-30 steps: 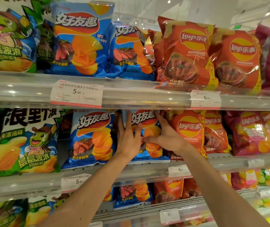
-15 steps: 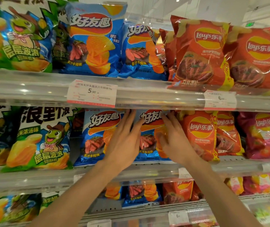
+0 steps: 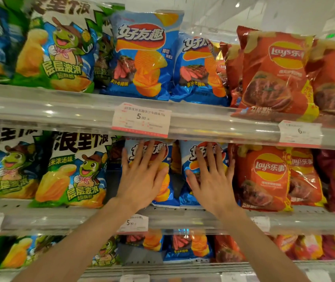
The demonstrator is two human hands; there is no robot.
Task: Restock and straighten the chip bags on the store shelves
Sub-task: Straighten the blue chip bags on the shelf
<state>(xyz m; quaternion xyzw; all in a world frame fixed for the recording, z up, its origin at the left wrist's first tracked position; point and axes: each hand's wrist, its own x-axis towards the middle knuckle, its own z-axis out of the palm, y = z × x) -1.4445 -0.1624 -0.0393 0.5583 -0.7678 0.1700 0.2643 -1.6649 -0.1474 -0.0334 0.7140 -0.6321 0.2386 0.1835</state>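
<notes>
My left hand (image 3: pixel 142 176) and right hand (image 3: pixel 211 178), fingers spread wide toward twelve o'clock, each press a blue steak-flavour chip bag (image 3: pixel 162 192) (image 3: pixel 189 198) on the middle shelf (image 3: pixel 183 218).

One head-worn view — close, facing the shelves (image 3: pixel 65 216) straight on.

place: a shop, snack aisle
shelving: tiered shelves (image 3: pixel 40 106) with clear front rails
stock: rows of packaged chip bags (image 3: pixel 144 58), several brands side by side
pricing: printed price tags (image 3: pixel 141 120) clipped to rails
</notes>
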